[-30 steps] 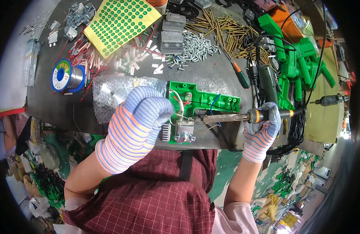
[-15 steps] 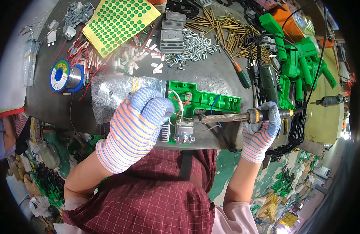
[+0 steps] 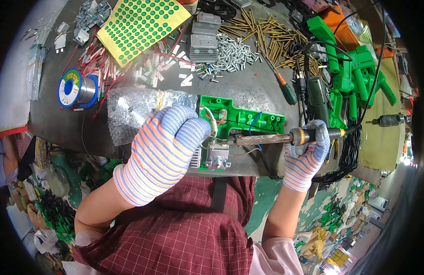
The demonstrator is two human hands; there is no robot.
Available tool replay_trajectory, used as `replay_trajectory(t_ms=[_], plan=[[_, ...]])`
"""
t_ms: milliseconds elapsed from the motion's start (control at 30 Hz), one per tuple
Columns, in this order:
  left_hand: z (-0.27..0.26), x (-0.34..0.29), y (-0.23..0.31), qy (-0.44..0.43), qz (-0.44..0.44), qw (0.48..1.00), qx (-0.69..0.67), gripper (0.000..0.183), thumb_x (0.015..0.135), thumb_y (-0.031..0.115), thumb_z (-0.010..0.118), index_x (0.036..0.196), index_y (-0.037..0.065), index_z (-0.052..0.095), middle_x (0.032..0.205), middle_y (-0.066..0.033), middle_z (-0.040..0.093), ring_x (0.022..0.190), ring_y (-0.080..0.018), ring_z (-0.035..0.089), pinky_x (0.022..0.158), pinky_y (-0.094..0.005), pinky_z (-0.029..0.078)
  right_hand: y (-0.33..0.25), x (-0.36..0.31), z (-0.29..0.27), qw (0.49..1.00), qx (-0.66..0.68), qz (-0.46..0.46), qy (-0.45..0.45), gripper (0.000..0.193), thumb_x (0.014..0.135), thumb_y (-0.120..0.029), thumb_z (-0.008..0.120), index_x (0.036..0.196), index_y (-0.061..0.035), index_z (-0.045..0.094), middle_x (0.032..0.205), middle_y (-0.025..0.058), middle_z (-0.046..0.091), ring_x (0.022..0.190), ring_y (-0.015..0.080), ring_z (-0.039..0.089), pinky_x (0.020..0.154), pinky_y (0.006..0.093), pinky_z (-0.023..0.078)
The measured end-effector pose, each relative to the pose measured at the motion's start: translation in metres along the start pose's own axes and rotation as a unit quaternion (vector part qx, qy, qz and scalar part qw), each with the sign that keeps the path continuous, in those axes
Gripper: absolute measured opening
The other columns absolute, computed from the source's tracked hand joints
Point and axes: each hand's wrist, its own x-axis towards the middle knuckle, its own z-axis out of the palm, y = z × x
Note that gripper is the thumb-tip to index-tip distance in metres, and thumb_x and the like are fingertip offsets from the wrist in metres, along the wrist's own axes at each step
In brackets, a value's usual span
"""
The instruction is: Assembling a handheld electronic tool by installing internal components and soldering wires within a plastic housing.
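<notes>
My right hand (image 3: 307,153), in a striped knit glove, grips the handle of a soldering iron (image 3: 267,139). Its thick, darkened tip points left and meets the terminals of a small metal thermostat-like part (image 3: 218,158), or lies just by them. That part sits at the lower end of an open green plastic housing half (image 3: 242,118), which holds white, red and blue wires. Over the housing's left side my left hand (image 3: 168,144), gloved alike, is closed with fingertips near the same terminals. Whatever it pinches is hidden. A finned metal piece (image 3: 196,157) shows beside the thermostat-like part.
Bubble wrap (image 3: 129,110) lies under the left hand's side, with a solder spool (image 3: 77,88) beyond. Screws (image 3: 232,54), brass rods (image 3: 285,39), a screwdriver (image 3: 286,89) and a green dotted sticker sheet (image 3: 143,27) lie farther back. Green housings (image 3: 359,68) are piled right, beside cables.
My left hand has shifted slightly right, toward the terminals. The soldering iron stays in almost the same place in my right hand.
</notes>
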Motion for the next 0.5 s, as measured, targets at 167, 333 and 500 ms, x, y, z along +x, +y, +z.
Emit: replay_trajectory(t_ms=[167,333,500], plan=[[0.0003,0.0000,-0.0008,-0.007,0.010,1.000,0.004,0.025,0.075,0.007,0.071,0.098,0.011,0.064,0.096,-0.0113,0.061,0.082,-0.0336,0.062,0.072,-0.0441,0.050,0.0011,0.0016,-0.0044,1.000,-0.002,-0.010,0.018,0.021,0.088,-0.029,0.068,0.101,-0.0130,0.065,0.090,-0.0003,0.065,0.079,0.0153,0.065,0.068,0.0328,0.056],[0.0012,0.0024,0.0003,0.002,0.022,1.000,-0.002,0.025,0.075,0.006,0.071,0.098,0.011,0.064,0.096,-0.0112,0.062,0.082,-0.0333,0.062,0.071,-0.0445,0.050,0.0014,0.0020,-0.0067,1.000,0.013,-0.006,0.004,0.020,0.089,-0.029,0.067,0.102,-0.0129,0.065,0.091,0.0002,0.065,0.080,0.0156,0.065,0.068,0.0333,0.056],[0.0041,0.0058,-0.0009,0.012,0.046,0.999,-0.019,0.025,0.075,0.006,0.071,0.098,0.011,0.064,0.095,-0.0117,0.061,0.081,-0.0334,0.062,0.070,-0.0451,0.050,0.0010,-0.0005,-0.0003,1.000,0.017,0.002,0.002,0.020,0.089,-0.029,0.067,0.102,-0.0136,0.066,0.091,-0.0004,0.066,0.079,0.0147,0.065,0.067,0.0323,0.056]])
